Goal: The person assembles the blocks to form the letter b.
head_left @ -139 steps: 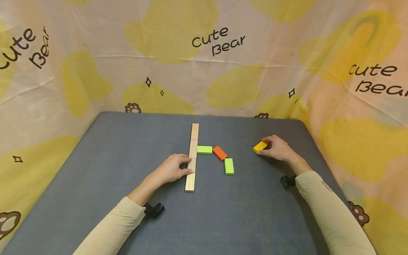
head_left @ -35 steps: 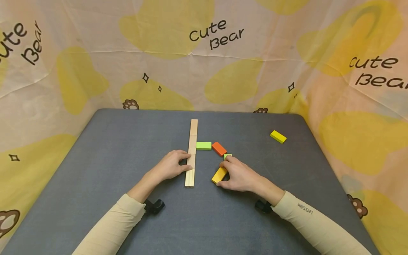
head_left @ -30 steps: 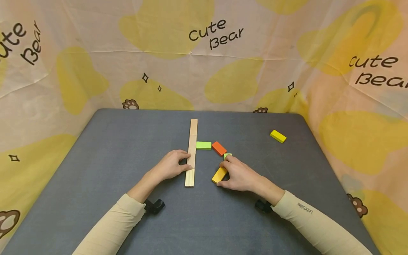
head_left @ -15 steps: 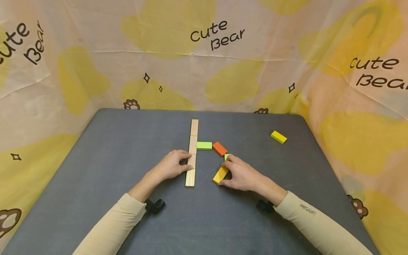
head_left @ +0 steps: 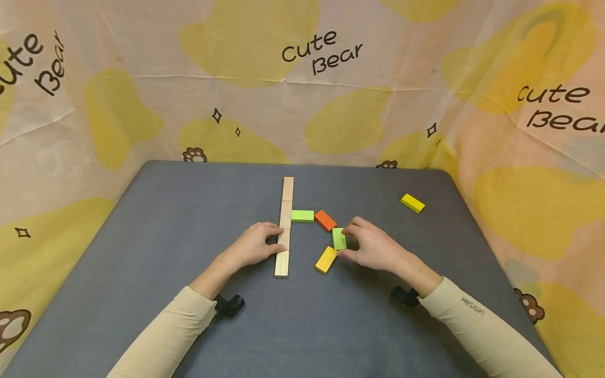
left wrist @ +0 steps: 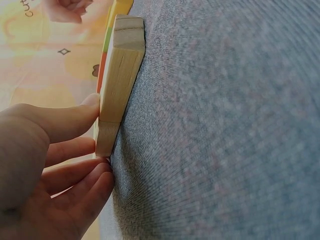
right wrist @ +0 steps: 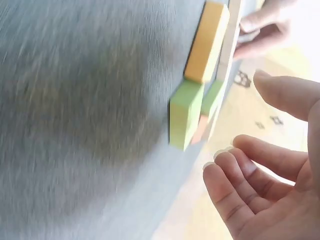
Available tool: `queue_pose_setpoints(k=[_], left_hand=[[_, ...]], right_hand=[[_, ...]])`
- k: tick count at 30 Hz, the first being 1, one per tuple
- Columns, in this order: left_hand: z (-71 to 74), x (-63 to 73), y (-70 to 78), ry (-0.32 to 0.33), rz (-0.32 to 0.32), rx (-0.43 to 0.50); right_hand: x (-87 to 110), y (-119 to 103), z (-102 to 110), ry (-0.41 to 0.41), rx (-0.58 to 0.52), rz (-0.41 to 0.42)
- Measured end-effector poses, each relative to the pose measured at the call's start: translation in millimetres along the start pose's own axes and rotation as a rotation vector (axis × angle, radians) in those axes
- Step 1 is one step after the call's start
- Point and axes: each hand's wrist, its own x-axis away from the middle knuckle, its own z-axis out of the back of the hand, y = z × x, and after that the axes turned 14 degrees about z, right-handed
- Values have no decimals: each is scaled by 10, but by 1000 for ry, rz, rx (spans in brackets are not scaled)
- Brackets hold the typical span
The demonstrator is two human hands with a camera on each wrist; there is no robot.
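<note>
In the head view, a row of plain wooden blocks (head_left: 285, 210) lies end to end on the table. My left hand (head_left: 252, 245) rests its thumb and fingertips against this row; the left wrist view has the thumb on a block's edge. A green block (head_left: 302, 216) meets the row at its right side. An orange-red block (head_left: 325, 220), a second green block (head_left: 337, 239) and an orange-yellow block (head_left: 326, 260) curve on from it, touching or nearly so. Beside the second green block, my right hand (head_left: 375, 247) holds nothing, thumb and fingers apart.
A separate yellow block (head_left: 413, 203) lies at the back right of the grey cloth-covered table (head_left: 189, 194). Printed fabric (head_left: 255, 105) hangs round the back and sides. Each wrist carries a small black camera, such as the left one (head_left: 230, 306).
My right hand brought the orange-yellow block from the right to the end of the curve, then let go and moved up and right. My left hand stayed at the wooden row.
</note>
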Motion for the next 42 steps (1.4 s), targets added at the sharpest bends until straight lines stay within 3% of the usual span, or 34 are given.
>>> queue_pose_setpoints(k=[8, 21, 29, 42], left_hand=[[-6, -13, -14, -3, 2, 6], [-11, -24, -17, -11, 3, -4], [-7, -11, -8, -12, 7, -4], [4, -16, -16, -12, 6, 8]], right_hand=[[89, 210, 200, 67, 25, -17], [183, 570, 464, 166, -22, -143], [230, 835, 519, 219, 0, -153], [403, 1357, 513, 297, 0, -243]])
